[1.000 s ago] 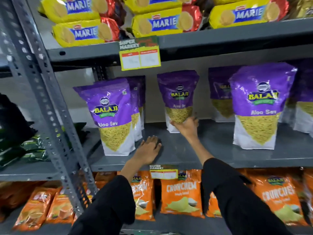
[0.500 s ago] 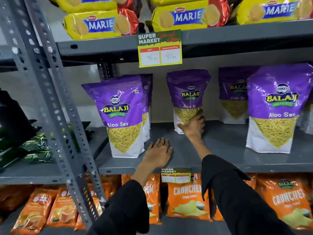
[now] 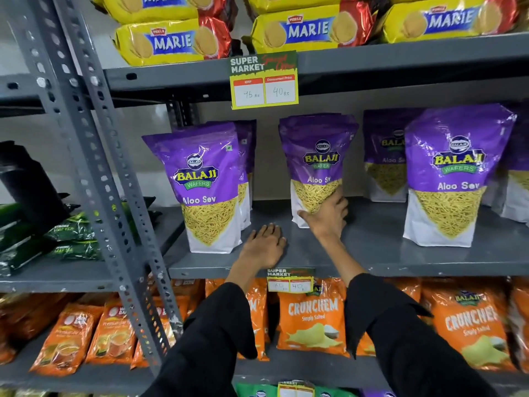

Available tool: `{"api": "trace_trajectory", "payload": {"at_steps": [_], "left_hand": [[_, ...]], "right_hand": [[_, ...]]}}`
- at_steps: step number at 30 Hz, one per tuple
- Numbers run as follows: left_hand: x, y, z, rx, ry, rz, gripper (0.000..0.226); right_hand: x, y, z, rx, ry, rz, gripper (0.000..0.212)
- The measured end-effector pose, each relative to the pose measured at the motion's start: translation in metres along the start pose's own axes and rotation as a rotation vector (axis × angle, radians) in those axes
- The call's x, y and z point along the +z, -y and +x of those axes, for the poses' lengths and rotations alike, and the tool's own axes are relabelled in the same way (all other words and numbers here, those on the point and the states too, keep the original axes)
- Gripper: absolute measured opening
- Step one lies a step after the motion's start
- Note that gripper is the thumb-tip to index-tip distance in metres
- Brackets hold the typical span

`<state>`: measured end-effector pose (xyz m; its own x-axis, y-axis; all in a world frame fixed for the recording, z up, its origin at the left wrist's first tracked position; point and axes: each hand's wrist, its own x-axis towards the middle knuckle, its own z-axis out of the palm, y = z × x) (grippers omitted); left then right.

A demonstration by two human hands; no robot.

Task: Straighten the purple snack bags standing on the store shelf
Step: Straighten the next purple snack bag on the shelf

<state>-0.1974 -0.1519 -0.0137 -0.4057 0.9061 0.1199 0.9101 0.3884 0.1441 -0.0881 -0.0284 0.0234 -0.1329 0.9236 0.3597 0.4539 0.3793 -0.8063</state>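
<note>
Several purple Balaji Aloo Sev bags stand on the grey middle shelf [image 3: 372, 253]. My right hand [image 3: 326, 216] grips the lower part of the middle purple bag [image 3: 319, 156], which stands upright toward the back. My left hand [image 3: 264, 246] lies flat, palm down, on the shelf near its front edge, holding nothing. To its left stands the front left purple bag [image 3: 204, 184], with more bags behind it. At the right stands a large front purple bag [image 3: 452, 176], and another [image 3: 385, 156] is behind it.
Yellow Marie biscuit packs [image 3: 309, 30] fill the shelf above, with a price tag [image 3: 264, 80] hanging from its edge. Orange Crunchem bags [image 3: 313, 316] sit on the shelf below. A perforated grey upright post [image 3: 94, 173] stands at the left, with green packs [image 3: 68, 239] beyond it.
My right hand has closed further around the base of the middle purple bag, which has come slightly forward. The camera has moved closer and a little left. My left hand has stayed flat on the shelf.
</note>
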Motion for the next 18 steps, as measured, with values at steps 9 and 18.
{"api": "trace_trajectory", "payload": {"at_steps": [9,18], "left_hand": [[-0.004,-0.004,-0.004,-0.001,0.01,0.018,0.058],[-0.005,-0.007,-0.007,-0.006,0.018,0.062,0.057]], "right_hand": [[-0.033,-0.009,-0.043,-0.049,-0.024,0.022,0.13],[-0.053,-0.016,-0.074,-0.073,-0.055,-0.043,0.128]]}}
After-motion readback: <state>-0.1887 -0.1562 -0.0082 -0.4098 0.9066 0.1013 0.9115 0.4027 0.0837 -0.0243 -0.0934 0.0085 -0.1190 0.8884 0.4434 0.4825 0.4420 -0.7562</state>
